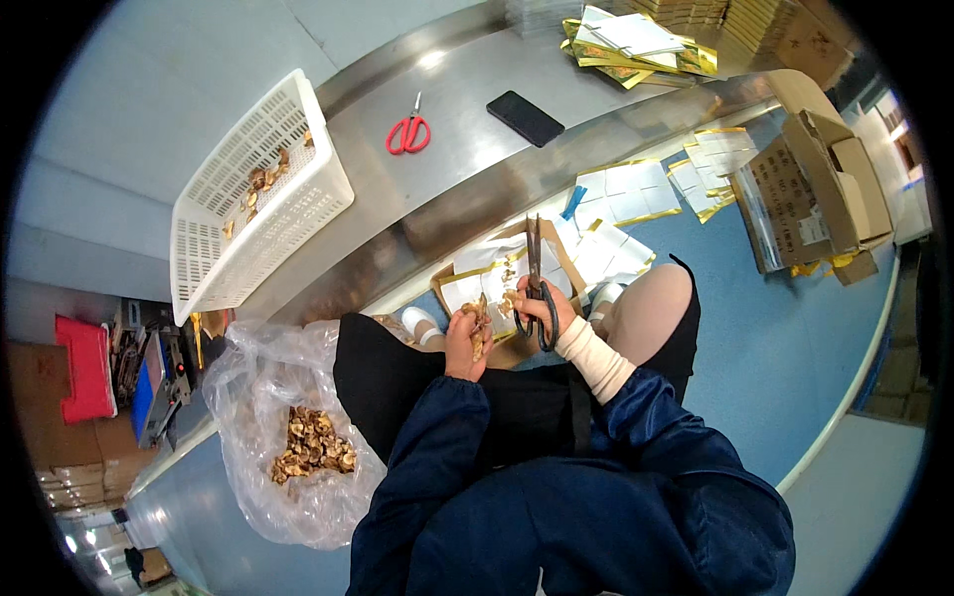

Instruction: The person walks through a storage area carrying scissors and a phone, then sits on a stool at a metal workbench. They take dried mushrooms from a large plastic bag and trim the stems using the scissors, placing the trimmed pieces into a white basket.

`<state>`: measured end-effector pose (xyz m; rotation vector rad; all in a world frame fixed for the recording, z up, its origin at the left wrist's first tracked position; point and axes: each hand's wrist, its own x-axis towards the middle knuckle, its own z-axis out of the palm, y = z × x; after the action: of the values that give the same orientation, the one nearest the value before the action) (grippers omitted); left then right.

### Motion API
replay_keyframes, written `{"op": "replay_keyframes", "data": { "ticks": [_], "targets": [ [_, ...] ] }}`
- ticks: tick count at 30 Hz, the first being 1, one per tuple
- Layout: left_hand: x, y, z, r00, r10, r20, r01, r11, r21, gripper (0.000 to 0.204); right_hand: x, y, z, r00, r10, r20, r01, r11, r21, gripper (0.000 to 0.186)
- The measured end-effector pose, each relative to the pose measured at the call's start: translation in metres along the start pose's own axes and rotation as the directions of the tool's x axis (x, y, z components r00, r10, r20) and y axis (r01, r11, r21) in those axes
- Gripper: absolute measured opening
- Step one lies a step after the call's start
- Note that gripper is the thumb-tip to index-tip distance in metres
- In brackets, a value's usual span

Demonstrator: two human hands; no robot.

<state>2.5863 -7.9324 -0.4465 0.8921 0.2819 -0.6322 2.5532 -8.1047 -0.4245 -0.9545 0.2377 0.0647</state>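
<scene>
My left hand (462,348) is closed around some brown dried mushroom pieces (481,323) that stick up past the fingers. In my right hand (562,312) are black-handled scissors (535,260), their dark blades pointing away from me and nearly together. A small tan piece (507,302) shows at the right fingertips; whether they pinch it I cannot tell. Both hands are over a cardboard box (568,266) between my legs. Pale lining covers its inside, with small mushroom bits (510,266) on it.
Left of me, a clear plastic bag (248,447) holds many dried mushrooms (313,444). On the metal table (447,139) are a white basket (328,189) with several pieces, red-handled scissors (408,131) and a phone (526,118). Flat packets (626,194) and a carton (795,199) lie right.
</scene>
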Motion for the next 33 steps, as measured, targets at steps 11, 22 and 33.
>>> {"op": "replay_keyframes", "data": {
  "ticks": [11, 22, 33],
  "targets": [
    [-0.020, 0.008, 0.034, 0.977, -0.087, 0.192, 0.048, 0.978, 0.201, 0.032, 0.002, 0.014, -0.009, 1.000, 0.000, -0.010, -0.001, 0.998, -0.070, 0.024],
    [-0.014, -0.012, 0.024, 0.971, -0.164, 0.173, 0.136, 0.978, 0.161, 0.022, -0.004, 0.016, 0.004, 0.973, -0.196, -0.125, 0.073, 0.768, -0.636, 0.029],
    [-0.003, 0.001, 0.004, 0.990, 0.096, -0.105, -0.022, 0.833, 0.553, 0.023, -0.003, 0.021, -0.007, 1.000, 0.026, 0.009, -0.004, 0.429, -0.903, 0.049]
  ]
}}
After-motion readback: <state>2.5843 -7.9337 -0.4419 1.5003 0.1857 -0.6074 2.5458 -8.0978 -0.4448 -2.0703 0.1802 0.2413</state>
